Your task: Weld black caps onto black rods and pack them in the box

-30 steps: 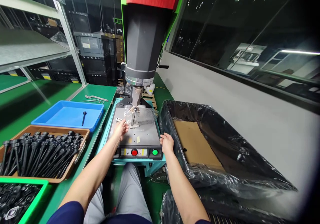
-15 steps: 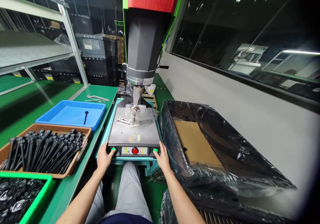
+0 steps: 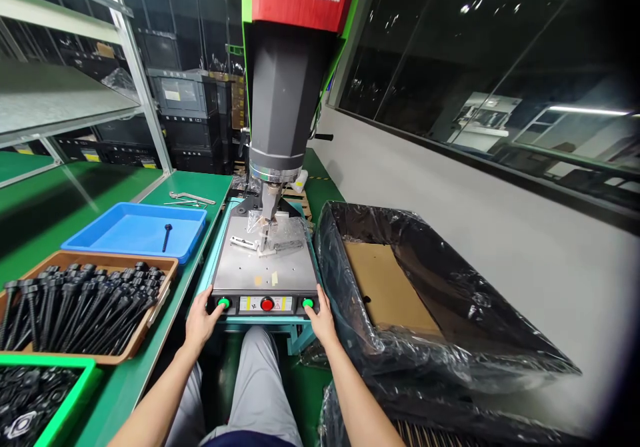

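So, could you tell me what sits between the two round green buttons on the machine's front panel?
A round red button, set in a pale label strip, as the head view shows.

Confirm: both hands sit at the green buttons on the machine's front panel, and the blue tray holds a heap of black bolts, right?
Not quite: in the head view the blue tray holds a single black bolt; the heap lies in the brown tray. The rest stands.

L hand [image 3: 200,324] & R hand [image 3: 321,322]: both forearms bare, stretched fwd, roughly parallel. Palms down, fingers loosely curled, not clenched. Each thumb angles inward and fwd of its fingers; hands well apart.
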### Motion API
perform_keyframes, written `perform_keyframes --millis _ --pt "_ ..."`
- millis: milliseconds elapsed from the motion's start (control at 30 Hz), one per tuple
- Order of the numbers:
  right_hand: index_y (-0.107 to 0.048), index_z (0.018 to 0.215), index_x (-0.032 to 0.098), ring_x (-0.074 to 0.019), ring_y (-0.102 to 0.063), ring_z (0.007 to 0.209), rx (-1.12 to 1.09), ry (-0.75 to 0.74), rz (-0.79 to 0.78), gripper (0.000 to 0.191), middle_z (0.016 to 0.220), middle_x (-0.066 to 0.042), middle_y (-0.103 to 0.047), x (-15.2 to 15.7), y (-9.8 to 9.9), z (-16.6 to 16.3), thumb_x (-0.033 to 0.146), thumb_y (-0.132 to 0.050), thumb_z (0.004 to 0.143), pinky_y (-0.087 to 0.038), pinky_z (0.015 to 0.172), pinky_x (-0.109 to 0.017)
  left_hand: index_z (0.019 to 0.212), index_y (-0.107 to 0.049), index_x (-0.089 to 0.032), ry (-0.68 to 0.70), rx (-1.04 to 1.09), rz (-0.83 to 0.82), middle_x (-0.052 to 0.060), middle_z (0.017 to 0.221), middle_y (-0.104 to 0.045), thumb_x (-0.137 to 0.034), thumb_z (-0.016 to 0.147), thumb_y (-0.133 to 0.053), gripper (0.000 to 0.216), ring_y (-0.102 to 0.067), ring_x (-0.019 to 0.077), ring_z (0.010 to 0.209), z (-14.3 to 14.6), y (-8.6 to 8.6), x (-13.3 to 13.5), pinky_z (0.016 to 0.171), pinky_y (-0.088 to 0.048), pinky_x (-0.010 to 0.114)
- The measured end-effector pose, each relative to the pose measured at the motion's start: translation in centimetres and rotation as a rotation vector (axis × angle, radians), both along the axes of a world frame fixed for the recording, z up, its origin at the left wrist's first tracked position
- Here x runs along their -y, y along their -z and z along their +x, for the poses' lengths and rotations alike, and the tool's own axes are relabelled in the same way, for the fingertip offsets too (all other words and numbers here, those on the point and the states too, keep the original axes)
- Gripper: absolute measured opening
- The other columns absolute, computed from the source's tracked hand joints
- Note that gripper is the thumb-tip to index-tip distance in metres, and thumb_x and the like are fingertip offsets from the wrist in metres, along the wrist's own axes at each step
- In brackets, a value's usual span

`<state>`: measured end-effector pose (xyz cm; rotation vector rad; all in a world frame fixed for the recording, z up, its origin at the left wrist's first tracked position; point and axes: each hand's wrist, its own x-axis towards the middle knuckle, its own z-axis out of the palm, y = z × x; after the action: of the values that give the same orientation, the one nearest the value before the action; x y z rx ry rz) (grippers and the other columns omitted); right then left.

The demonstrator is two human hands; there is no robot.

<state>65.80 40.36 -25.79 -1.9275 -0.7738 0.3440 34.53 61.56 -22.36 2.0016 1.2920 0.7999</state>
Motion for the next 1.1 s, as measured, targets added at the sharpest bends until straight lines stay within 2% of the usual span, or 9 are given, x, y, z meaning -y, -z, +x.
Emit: perform_keyframes --millis 200,367,533,633,700,733,867,967,1100 --pt "-0.036 0.15 0.022 -0.027 -0.033 0.144 0.007 0.023 0.002 0.075 0.154 -0.011 -0.036 -0.3 -0.2 -0.3 0.043 -0.056 0.081 -0.029 0.117 -0.044 0.132 -0.057 -0.027 -0.038 0.055 -0.027 0.009 0.135 -0.057 -0.053 0.078 -0.061 0.06 -0.056 0.0289 0.123 0.2 -0.3 0.2 0.088 -0.053 0.038" --pt "-0.04 0.148 0.023 -0.0271 -0.035 0.142 -0.014 0.035 0.022 0.074 0.153 -0.01 -0.038 -0.2 -0.3 -0.4 0.044 -0.059 0.08 -0.029 0.117 -0.044 0.125 -0.063 -0.026 -0.069 0.065 -0.06 0.009 0.13 -0.06 -0.053 0.078 -0.061 0.055 -0.059 0.0287 0.118 0.4 -1.2 0.2 0.092 -0.052 0.04" --pt "-0.053 0.137 0.021 -0.0277 -0.048 0.133 -0.095 0.064 0.028 0.063 0.142 -0.011 -0.053 -0.1 -2.0 0.4 0.045 -0.06 0.079 -0.036 0.113 -0.044 0.103 -0.071 -0.018 -0.16 0.147 0.0 0.015 0.119 -0.064 -0.051 0.078 -0.062 0.043 -0.06 0.032 0.114 3.5 -4.9 -0.5 0.095 -0.05 0.044" --pt "-0.067 0.114 0.017 -0.0297 -0.056 0.12 -0.031 0.21 0.058 0.043 0.125 -0.015 -0.062 -1.2 -4.8 0.3 0.043 -0.06 0.08 -0.038 0.11 -0.046 0.106 -0.07 -0.018 -0.046 0.389 -0.18 0.013 0.107 -0.069 -0.047 0.077 -0.067 0.041 -0.065 0.0273 0.1 7.3 -8.1 -1.5 0.09 -0.052 0.039" --pt "-0.07 0.104 0.018 -0.0282 -0.058 0.114 -0.001 0.224 0.15 0.033 0.118 -0.015 -0.065 -2.9 -7.1 -0.8 0.039 -0.059 0.082 -0.041 0.107 -0.043 0.118 -0.065 -0.018 0.06 0.536 -0.316 0.012 0.099 -0.071 -0.045 0.076 -0.071 0.051 -0.067 0.0244 0.095 10.1 -10.1 -2.6 0.084 -0.053 0.036" --pt "-0.07 0.103 0.019 -0.0268 -0.06 0.11 -0.029 0.164 0.198 0.029 0.115 -0.013 -0.066 -4.0 -8.1 -1.7 0.037 -0.059 0.083 -0.044 0.103 -0.041 0.128 -0.06 -0.019 0.104 0.598 -0.394 0.011 0.099 -0.071 -0.045 0.077 -0.071 0.058 -0.068 0.0228 0.094 11.4 -10.9 -3.2 0.081 -0.053 0.034" --pt "-0.069 0.106 0.023 -0.0223 -0.066 0.101 -0.196 -0.298 0.211 0.026 0.107 -0.007 -0.072 -10.4 -11.0 -6.2 0.026 -0.054 0.086 -0.051 0.092 -0.035 0.143 -0.045 -0.027 0.157 0.753 -0.579 0.012 0.112 -0.069 -0.041 0.08 -0.071 0.07 -0.069 0.0179 0.092 15.4 -13.2 -5.7 0.072 -0.053 0.026" --pt "-0.067 0.111 0.025 -0.0204 -0.067 0.098 -0.171 -0.482 0.178 0.03 0.103 -0.004 -0.072 -15.8 -12.0 -8.5 0.019 -0.051 0.086 -0.051 0.09 -0.034 0.139 -0.052 -0.03 0.133 0.777 -0.664 0.012 0.119 -0.067 -0.041 0.081 -0.071 0.062 -0.069 0.0174 0.09 17.1 -14.0 -7.1 0.069 -0.053 0.024" --pt "-0.066 0.096 0.023 -0.0171 -0.064 0.068 -0.193 -0.413 0.072 0.024 0.074 0.001 -0.066 -21.5 -13.0 -8.6 0.014 -0.046 0.086 -0.052 0.076 -0.032 0.106 -0.071 -0.018 0.095 0.787 -0.689 0.013 0.117 -0.068 -0.042 0.078 -0.073 0.037 -0.068 0.0179 0.091 17.8 -14.4 -8.2 0.065 -0.05 0.022"
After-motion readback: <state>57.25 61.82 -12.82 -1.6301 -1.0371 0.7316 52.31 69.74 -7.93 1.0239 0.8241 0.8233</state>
